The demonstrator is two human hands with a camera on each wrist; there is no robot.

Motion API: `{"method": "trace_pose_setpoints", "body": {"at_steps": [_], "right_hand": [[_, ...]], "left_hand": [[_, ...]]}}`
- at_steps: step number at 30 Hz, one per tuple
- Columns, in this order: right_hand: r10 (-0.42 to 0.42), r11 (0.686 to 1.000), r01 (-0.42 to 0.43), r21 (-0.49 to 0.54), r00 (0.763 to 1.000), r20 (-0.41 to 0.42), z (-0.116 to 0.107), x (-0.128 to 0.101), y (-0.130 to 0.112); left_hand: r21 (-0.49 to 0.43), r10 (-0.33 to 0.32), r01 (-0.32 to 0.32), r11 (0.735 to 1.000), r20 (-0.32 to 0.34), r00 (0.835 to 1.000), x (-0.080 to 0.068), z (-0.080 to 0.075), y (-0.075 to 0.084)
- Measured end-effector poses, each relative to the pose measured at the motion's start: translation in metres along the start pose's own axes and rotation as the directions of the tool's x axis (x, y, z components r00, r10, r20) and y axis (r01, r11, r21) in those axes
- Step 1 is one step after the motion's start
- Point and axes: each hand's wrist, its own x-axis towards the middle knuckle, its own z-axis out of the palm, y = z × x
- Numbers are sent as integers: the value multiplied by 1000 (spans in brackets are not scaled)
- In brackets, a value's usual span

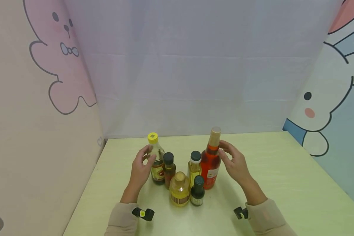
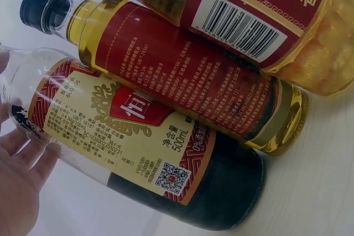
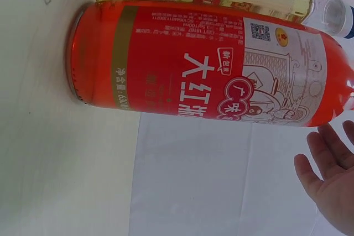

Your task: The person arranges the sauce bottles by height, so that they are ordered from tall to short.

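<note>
Your left hand (image 1: 141, 167) is open w/ fingers touching the yellow-capped vinegar bottle (image 1: 156, 160) at the cluster's left; your right hand (image 1: 234, 162) is open just beside the tall red bottle (image 1: 210, 164), not gripping; both bottles upright on the green table (image 1: 283, 177).

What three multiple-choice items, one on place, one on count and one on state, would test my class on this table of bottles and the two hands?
1. Where does the tall red bottle stand in the cluster?
A. far left
B. right side
C. front centre

2. How many bottles stand on the table?
A. four
B. six
C. eight

3. What is the right hand doing?
A. hovering open beside the red bottle
B. gripping a cap
C. lying flat on the table

Answers: 1 B, it is the rightmost bottle. 2 B, six caps show in the head view. 3 A, its fingers are spread with a gap to the glass.
</note>
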Motion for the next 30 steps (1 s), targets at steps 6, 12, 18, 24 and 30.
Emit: {"method": "trace_pose_setpoints", "body": {"at_steps": [6, 12, 18, 24, 30], "right_hand": [[-3, 1000, 3, 21, 1000, 5, -2, 1, -24], [20, 996, -24, 82, 999, 49, -1, 2, -25], [38, 984, -54, 170, 995, 92, 1, 3, -24], [86, 977, -104, 184, 991, 108, 2, 6, -26], [129, 973, -150, 177, 984, 126, 1, 7, -28]], "left_hand": [[7, -25, 25, 1000, -3, 1000, 1, 2, 2], [15, -38, 38, 999, -11, 999, 2, 3, 3], [25, -11, 12, 1000, -20, 1000, 3, 4, 4], [35, -22, 23, 999, -24, 999, 3, 3, 3], [39, -26, 27, 999, -19, 999, 3, 3, 1]]}}
